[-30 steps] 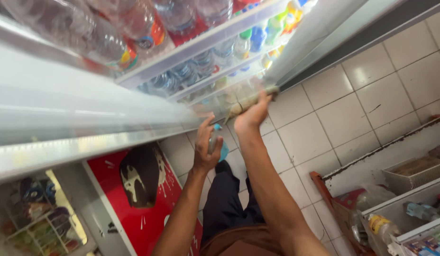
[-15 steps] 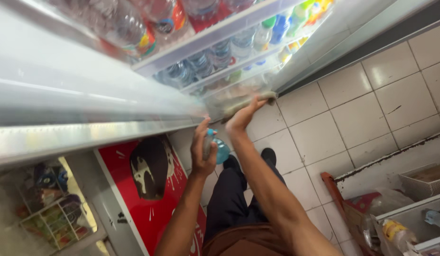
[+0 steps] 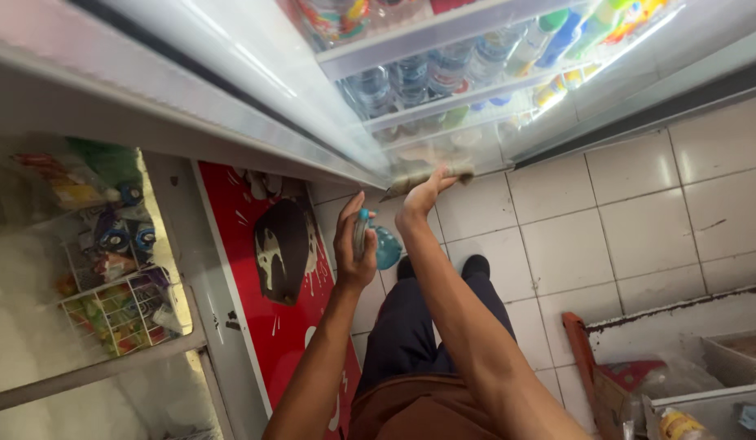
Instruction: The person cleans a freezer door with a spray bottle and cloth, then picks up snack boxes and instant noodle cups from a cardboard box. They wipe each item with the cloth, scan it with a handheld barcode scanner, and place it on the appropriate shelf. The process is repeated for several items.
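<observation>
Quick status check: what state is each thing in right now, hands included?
Left hand: closed around spray bottle, held off the floor.
Right hand: pressing cloth on glass door.
Glass door: open.
Fridge shelves: stocked with bottles.
Chest freezer: lid shut.

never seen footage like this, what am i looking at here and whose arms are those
This is one view from a camera worn on a person's head, looking down, so the two bare arms are that person's own. There is no machine. The left hand has its grip closed around a small spray bottle of blue liquid. The right hand presses a brownish cloth against the bottom edge of a glass cooler door. Behind the glass, shelves hold drink bottles. To the left is a chest freezer with a red front; underfoot is a white tiled floor.
</observation>
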